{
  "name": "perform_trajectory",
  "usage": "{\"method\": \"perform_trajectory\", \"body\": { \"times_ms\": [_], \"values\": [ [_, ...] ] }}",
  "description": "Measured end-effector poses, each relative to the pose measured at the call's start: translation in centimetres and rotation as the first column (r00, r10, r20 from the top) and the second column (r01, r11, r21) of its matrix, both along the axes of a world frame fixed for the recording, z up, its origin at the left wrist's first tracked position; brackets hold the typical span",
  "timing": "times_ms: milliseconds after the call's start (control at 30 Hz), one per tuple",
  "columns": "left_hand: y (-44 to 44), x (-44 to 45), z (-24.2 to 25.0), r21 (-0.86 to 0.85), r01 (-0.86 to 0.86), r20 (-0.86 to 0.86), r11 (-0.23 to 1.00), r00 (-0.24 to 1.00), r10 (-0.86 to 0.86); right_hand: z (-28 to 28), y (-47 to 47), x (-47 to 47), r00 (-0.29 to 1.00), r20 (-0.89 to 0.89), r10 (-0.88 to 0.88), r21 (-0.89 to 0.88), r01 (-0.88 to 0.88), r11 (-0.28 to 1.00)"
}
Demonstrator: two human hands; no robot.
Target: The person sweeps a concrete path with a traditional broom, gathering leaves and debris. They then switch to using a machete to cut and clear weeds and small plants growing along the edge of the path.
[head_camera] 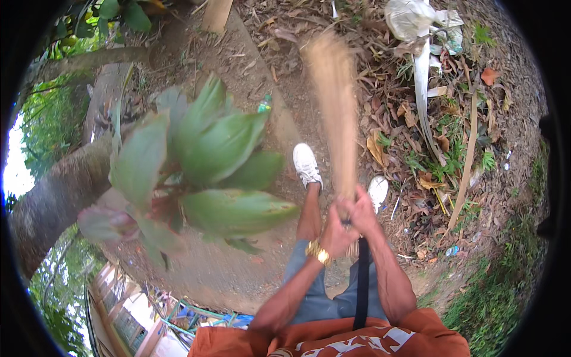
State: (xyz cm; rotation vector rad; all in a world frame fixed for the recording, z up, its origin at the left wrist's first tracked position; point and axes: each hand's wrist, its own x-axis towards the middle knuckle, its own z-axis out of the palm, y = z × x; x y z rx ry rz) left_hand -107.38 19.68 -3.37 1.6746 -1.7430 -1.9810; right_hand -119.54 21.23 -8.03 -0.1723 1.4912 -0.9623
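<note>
Both of my hands grip a stick broom (337, 116) of thin brown bristles near its bound end. My left hand (337, 230), with a gold watch (318, 253) on the wrist, is beside and a little below my right hand (362, 212). The broom stretches away from me over bare soil and dry leaves, and its far end is blurred. A dark strap (362, 281) hangs below the hands along my front. Whether the broom's tip touches the ground cannot be told.
A broad-leaved plant (218, 147) rises on the left, near a tree trunk (62, 192). A green plastic bottle (265, 103) lies beyond it. To the right are leaf litter (401, 116), a pale curved strip (421, 85), a plastic bag (408, 20) and a long stick (466, 165).
</note>
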Motion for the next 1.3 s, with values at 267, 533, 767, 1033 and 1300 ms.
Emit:
{"method": "perform_trajectory", "body": {
  "times_ms": [267, 533, 767, 1033, 1300],
  "values": [
    [-13.4, -0.3, -15.6, 0.279, -0.139, -0.159, 0.95, 0.969, 0.188, -9.8, -16.6, -2.2, 0.966, -0.108, 0.233, 0.235, -0.203, 0.951],
    [-14.5, 4.1, -6.5, 0.124, 0.14, -0.159, 0.982, 0.98, -0.12, -2.5, -12.4, 3.6, 0.962, -0.221, -0.16, -0.019, 0.16, 0.987],
    [-15.4, 3.2, -11.3, 0.429, -0.377, -0.03, 0.821, 0.902, 0.43, -9.8, -17.5, 3.5, 0.922, -0.168, 0.349, 0.065, -0.343, 0.937],
    [-29.2, -6.8, -11.2, 0.093, -0.017, -0.11, 0.996, 0.994, 0.028, -10.9, -28.3, -7.0, 0.957, -0.288, -0.018, -0.205, -0.043, 0.978],
    [-23.1, -4.1, -10.6, 0.164, -0.314, -0.085, 0.935, 0.94, 0.33, -7.8, -27.1, -5.3, 0.962, -0.045, 0.268, -0.006, -0.268, 0.963]
  ]
}}
